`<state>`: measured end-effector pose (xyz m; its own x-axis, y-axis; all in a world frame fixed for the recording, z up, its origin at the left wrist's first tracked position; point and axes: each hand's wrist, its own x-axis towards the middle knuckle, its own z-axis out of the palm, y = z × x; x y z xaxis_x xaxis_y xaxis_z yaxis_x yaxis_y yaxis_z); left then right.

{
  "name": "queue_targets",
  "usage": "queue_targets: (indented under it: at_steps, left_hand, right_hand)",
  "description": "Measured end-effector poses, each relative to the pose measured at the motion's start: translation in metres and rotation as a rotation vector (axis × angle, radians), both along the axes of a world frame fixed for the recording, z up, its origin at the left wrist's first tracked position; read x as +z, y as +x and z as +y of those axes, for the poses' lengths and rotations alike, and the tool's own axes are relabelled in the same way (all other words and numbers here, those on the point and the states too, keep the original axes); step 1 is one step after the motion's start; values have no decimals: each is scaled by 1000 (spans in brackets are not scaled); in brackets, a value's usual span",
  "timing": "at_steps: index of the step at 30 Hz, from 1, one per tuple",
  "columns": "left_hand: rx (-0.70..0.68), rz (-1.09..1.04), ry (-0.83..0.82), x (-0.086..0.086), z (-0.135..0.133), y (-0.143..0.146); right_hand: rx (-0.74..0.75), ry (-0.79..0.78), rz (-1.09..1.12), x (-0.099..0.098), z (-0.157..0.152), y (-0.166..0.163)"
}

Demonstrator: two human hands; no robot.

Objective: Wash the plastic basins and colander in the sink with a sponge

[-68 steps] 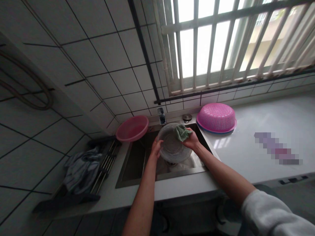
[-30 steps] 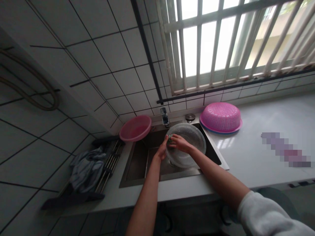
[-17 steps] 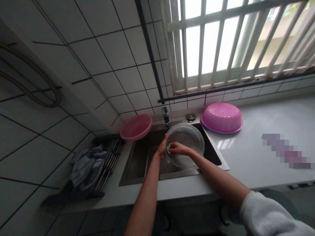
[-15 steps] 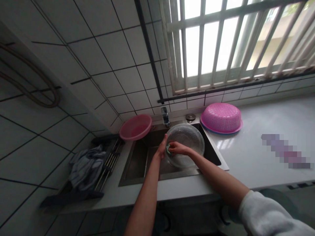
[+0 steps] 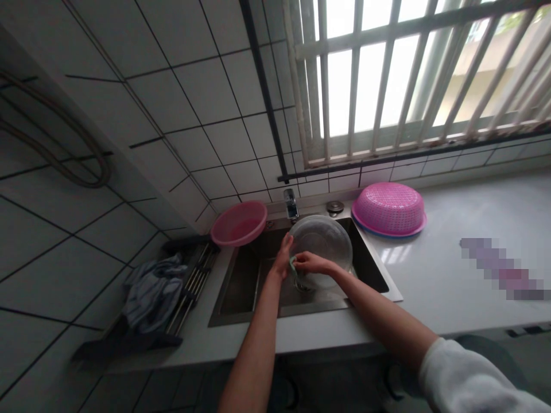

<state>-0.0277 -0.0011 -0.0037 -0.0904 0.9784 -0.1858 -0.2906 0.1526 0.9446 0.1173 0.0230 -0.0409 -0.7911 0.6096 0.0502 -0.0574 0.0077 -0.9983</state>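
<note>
Over the sink [image 5: 314, 308], the see-through bowl [image 5: 325, 236] lies directly to the right of your left hand [image 5: 283, 256], whose grip is wrapped on the bowl's left edge. Your right hand [image 5: 310, 263] reaches across the bowl's near part, its grip pinching a green cloth [image 5: 293, 263] at that same edge, so your hands almost meet there: the left from outside, the right from across the bowl. The bowl is round, giving you no long axis to follow, and its exact tilt is hard to read. Just behind it stands the faucet [image 5: 291, 203], with a metal stopper [image 5: 334, 206] beside it. The sink's right wall is near the bowl; you have more room toward the left wall, past your left hand. Mind the pink basin [image 5: 239, 223] at the back left corner and the pink basket [image 5: 390, 207] on the tabletop [image 5: 430, 281] to the right.
</note>
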Motion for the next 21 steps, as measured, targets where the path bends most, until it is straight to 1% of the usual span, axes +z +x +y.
queue_targets:
  at_steps: [1,2,3,4,5,7,8,9,10,11,12,13,14,16,17,18,19,21]
  left_hand:
    - [5,17,-8,0,0,0]
    - [-15,22,-23,1,0,1]
    - [-57,13,-50,1,0,3]
    - [-105,-7,-89,2,-1,4]
    - [-154,-36,-129,3,-2,6]
    - [-234,-102,-176,6,-4,10]
    - [-256,-128,-173,7,-6,12]
    - [-267,-145,-157,8,-7,13]
    - [-271,-154,-138,9,-8,14]
    - [-267,-157,-124,10,-9,15]
    - [-255,-156,-117,10,-9,15]
    - [-234,-150,-116,11,-9,14]
    - [-207,-140,-119,11,-9,14]
    - [-147,-112,-137,12,-9,12]
    - [-124,-95,-150,13,-9,11]
    - [-108,-81,-162,13,-9,11]
    - [-101,-70,-172,14,-9,11]
    - [-113,-63,-183,14,-8,12]
  right_hand:
    - [24,11,-18,-1,-2,-2]
    - [9,9,-10,0,-3,-2]
    - [-43,-6,21,3,-2,-2]
    - [-128,-31,71,6,0,0]
    - [-245,-61,135,10,3,3]
    - [-520,-110,261,18,11,11]
    - [-640,-118,299,22,15,15]
    - [-730,-107,315,24,18,18]
    - [-776,-80,311,25,20,20]
    - [-766,-41,290,24,20,21]
    - [-700,0,255,23,18,21]
    - [-588,34,210,20,15,20]
    - [-440,53,159,17,11,17]
    - [-153,42,56,10,3,12]
    - [-60,23,21,7,-1,10]
    - [-12,5,0,6,-3,8]
    - [-8,-11,-3,5,-5,7]
    - [-82,-57,33,7,-3,7]
